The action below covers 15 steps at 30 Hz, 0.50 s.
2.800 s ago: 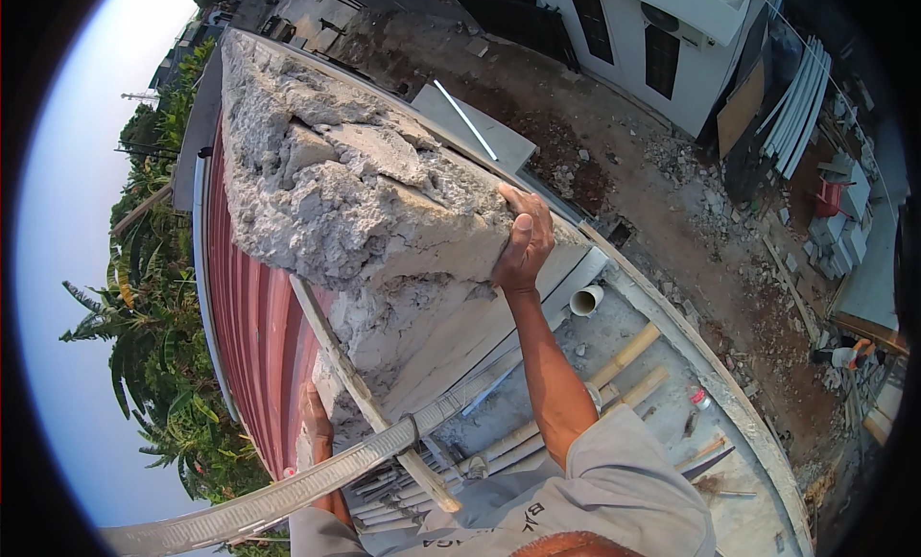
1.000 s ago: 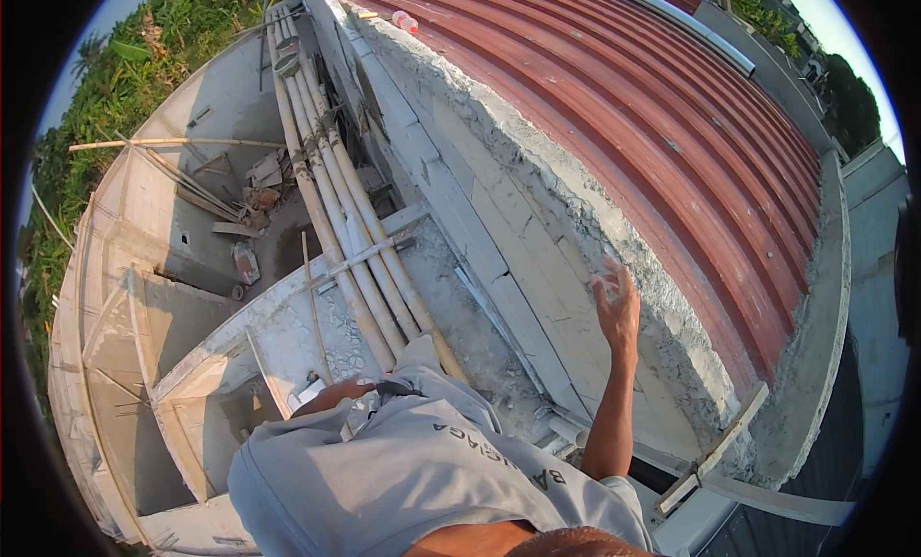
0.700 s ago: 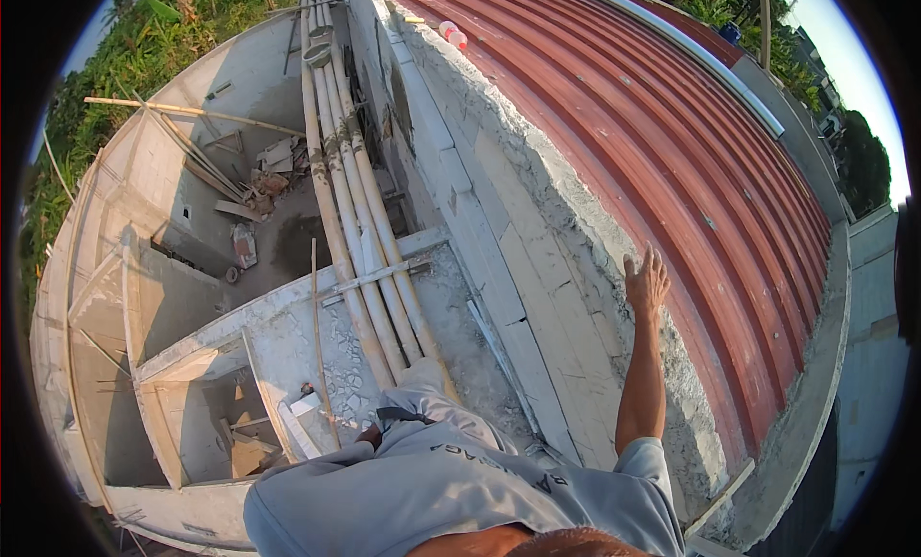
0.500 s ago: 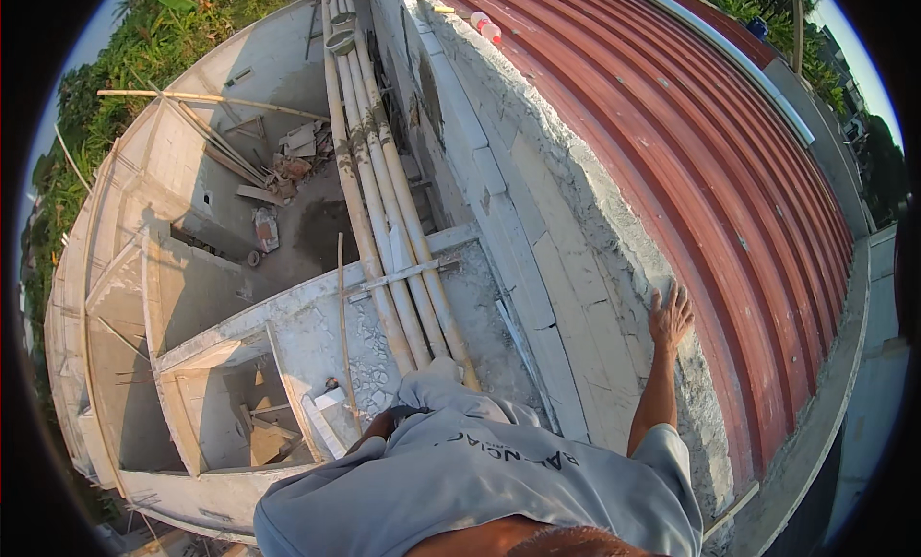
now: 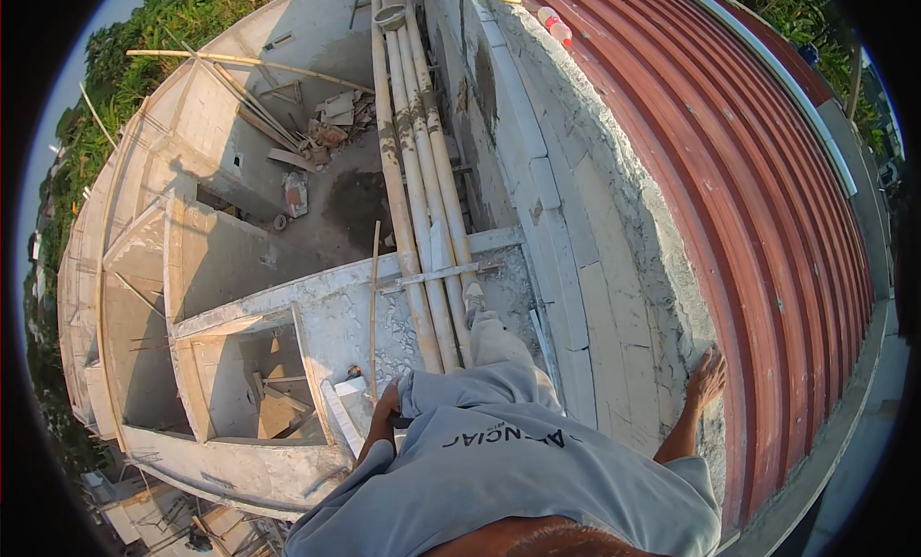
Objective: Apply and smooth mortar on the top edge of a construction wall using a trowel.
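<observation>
My right hand point(image 5: 707, 377) lies on the rough mortar edge point(image 5: 676, 269) along the top of the block wall, beside the red corrugated roof point(image 5: 767, 221). Its fingers are stretched out and hold nothing. My left hand point(image 5: 389, 403) hangs low at my left side, by my grey shorts. A small dark thing point(image 5: 399, 422) shows just beside it; the fingers are mostly hidden, so a grip cannot be made out. One foot in a light shoe point(image 5: 473, 294) is forward on the bamboo poles point(image 5: 429, 173), close to a cross board point(image 5: 441, 275).
To the left, unroofed rooms drop well below, with rubble point(image 5: 336, 120) on the floor. A round pan point(image 5: 390, 18) rests on the poles' far end. A thin upright stick point(image 5: 374, 308) stands left of them. A bottle point(image 5: 554, 27) lies by the roof edge.
My foot has stepped forward onto the poles beside the cross board. The right hand sits nearer to my body along the wall top. More of my left hand has come into view.
</observation>
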### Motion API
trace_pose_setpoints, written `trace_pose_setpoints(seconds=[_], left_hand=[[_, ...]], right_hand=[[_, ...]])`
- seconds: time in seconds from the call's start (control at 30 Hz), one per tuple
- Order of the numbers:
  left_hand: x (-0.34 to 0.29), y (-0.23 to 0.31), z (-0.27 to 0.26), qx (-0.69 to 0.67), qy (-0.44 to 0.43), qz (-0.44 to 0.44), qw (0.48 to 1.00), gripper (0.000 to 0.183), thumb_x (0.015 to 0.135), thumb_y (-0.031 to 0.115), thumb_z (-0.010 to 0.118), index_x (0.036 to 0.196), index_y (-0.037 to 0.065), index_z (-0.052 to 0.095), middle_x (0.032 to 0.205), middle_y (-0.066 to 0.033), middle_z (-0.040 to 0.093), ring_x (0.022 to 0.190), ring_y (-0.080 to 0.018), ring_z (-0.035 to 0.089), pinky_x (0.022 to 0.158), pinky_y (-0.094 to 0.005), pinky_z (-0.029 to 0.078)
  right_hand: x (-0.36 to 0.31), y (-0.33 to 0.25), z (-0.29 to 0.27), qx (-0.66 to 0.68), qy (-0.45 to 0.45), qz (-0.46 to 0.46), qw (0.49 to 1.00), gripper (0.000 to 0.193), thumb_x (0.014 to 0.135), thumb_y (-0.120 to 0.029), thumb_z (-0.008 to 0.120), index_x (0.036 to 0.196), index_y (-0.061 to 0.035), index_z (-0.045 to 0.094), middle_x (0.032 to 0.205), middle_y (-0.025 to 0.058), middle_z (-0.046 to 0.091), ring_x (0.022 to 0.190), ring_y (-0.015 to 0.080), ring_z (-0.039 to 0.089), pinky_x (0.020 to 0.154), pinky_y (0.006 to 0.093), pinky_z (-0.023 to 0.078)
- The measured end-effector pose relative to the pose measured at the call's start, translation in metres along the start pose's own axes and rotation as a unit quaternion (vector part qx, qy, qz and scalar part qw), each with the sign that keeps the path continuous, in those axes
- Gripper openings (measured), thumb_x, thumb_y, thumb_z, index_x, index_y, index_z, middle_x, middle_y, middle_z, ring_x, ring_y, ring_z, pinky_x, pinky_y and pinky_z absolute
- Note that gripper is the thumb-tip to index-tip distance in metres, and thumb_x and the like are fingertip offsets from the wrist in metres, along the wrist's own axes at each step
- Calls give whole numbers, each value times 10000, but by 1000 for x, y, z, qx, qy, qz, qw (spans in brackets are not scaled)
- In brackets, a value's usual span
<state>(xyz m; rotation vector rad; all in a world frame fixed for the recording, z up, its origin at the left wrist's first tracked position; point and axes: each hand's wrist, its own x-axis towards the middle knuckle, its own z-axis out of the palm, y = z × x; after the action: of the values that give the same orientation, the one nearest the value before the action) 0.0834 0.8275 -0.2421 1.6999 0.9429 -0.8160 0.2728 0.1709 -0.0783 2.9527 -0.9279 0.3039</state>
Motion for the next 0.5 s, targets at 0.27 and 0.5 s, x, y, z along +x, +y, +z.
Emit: trace_pose_setpoints(seconds=[0.27,0.5], left_hand=[[128,122,-146,184,25,211,960,928,716,302,791,1463,70,292,1325,-236,523,1261,-332,488,1000,-399,430],[99,321,-180,60,165,223,959,751,823,382,690,1431,80,367,1274,-205,571,1212,-309,530,999,-394,414]], right_hand=[[32,-81,-6,-67,-30,182,981,447,960,-415,462,1299,-131,521,1316,93,530,1241,281,464,1021,436,325],[97,-294,47,41,86,-26,995,517,938,-405,520,1386,-161,436,1410,87,452,1325,300,370,1091,509,242]])
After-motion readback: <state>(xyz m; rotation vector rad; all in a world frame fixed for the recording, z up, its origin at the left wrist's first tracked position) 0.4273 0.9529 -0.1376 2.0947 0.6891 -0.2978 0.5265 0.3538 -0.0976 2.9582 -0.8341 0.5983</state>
